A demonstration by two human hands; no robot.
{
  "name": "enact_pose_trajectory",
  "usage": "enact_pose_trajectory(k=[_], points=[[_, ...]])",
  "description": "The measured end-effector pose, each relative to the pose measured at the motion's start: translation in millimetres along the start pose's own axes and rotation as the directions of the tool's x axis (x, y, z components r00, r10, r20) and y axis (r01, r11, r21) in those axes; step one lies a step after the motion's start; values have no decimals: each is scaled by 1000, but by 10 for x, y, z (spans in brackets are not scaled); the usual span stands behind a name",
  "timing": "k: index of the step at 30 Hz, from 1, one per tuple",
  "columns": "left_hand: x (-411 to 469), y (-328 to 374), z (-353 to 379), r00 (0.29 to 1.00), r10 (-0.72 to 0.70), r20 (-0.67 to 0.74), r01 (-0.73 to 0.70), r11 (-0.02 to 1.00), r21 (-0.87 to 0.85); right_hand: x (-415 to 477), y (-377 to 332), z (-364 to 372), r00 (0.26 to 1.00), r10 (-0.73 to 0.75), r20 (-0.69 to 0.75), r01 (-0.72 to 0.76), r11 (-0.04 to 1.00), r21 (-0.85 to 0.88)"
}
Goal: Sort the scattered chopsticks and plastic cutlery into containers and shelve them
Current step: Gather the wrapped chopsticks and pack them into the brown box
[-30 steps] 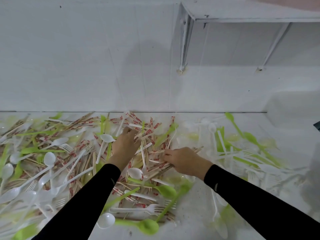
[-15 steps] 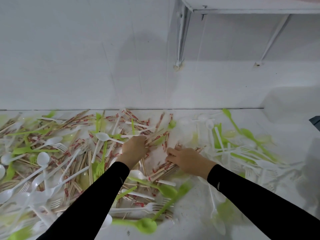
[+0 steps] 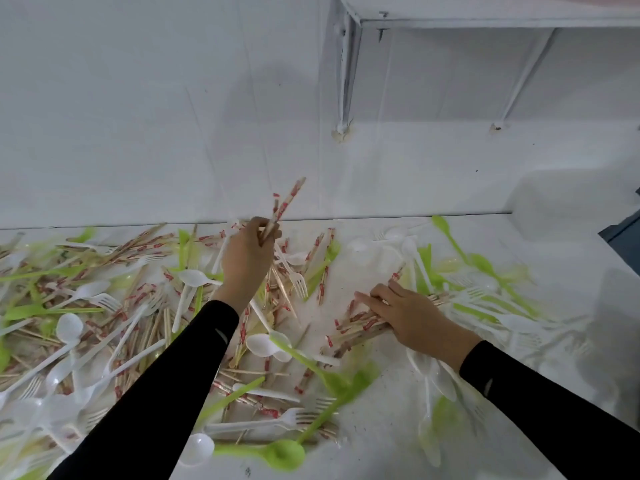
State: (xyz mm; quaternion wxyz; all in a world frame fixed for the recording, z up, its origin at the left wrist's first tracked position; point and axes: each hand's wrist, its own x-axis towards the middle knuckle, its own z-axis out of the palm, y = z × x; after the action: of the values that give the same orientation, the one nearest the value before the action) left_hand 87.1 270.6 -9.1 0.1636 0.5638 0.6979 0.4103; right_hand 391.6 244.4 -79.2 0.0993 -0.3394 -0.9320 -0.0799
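While a few paper-sleeved chopsticks (image 3: pixel 285 206) are pinched in the left hand (image 3: pixel 247 258) and held clear of the heap, their long axis is seen to run up and to the right, the free ends raised against the wall and tilted toward the bundle (image 3: pixel 356 322) of like chopsticks that lies on the table (image 3: pixel 398 427) to the right. That bundle is laid slantwise, from lower left to upper right, roughly parallel to the raised sticks, and is covered by the right hand (image 3: pixel 412 317), whose fingers (image 3: pixel 370 297) are stretched nearly straight across it; the thumb is hidden, so a grip from below cannot be ruled out. The hands are held well apart, with a white fork (image 3: pixel 296 277) and loose sticks between them. It is judged that the raised sticks are to be carried rightward and laid alongside the bundle, the left hand being the loaded one and the right the nearer to the bundle. White and green spoons (image 3: pixel 277 453) are strewn around both. No container is shown; a shelf (image 3: pixel 485 15) is fixed to the wall above right
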Motion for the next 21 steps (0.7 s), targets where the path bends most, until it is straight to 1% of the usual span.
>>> enact_pose_trajectory(k=[2,4,6,8,9,10,11,12,13,14,15,17,19,21], points=[[17,12,-6,999,-7,-34,5,997,-82,-41,37,-39,999,7,-38,-7,1000,3],[-29,76,-18,991,63,-115,-80,985,-152,-65,78,-87,994,39,-105,-37,999,23],[-101,168,-26,972,119,-202,-173,945,-277,-83,117,-113,985,90,-145,-85,996,40],[-137,235,-29,962,102,-254,-214,859,-466,-72,132,-123,979,134,-155,-129,991,40],[-138,259,-21,964,75,-255,-204,826,-526,-58,127,-128,978,139,-156,-136,990,32],[-129,271,4,972,54,-228,-172,827,-535,-34,110,-141,977,139,-159,-136,990,28],[-125,285,41,985,46,-169,-124,863,-489,-9,88,-159,977,138,-163,-135,990,31],[-133,268,104,997,40,-71,-65,919,-390,22,64,-167,975,142,-171,-137,990,41],[-164,228,191,998,29,61,-13,966,-258,49,49,-175,971,156,-182,-149,988,51],[-222,175,286,981,17,194,5,993,-115,69,42,-178,965,176,-194,-167,984,61],[-300,112,381,951,14,310,-15,1000,1,82,40,-185,958,198,-206,-188,980,67],[-487,-4,563,875,11,484,-74,991,111,86,59,-207,943,235,-237,-228,972,61],[-679,-75,683,809,-17,587,-111,977,181,65,79,-235,927,253,-276,-248,967,53],[-809,-98,753,790,-29,613,-165,952,258,32,97,-273,912,267,-313,-263,963,56]])
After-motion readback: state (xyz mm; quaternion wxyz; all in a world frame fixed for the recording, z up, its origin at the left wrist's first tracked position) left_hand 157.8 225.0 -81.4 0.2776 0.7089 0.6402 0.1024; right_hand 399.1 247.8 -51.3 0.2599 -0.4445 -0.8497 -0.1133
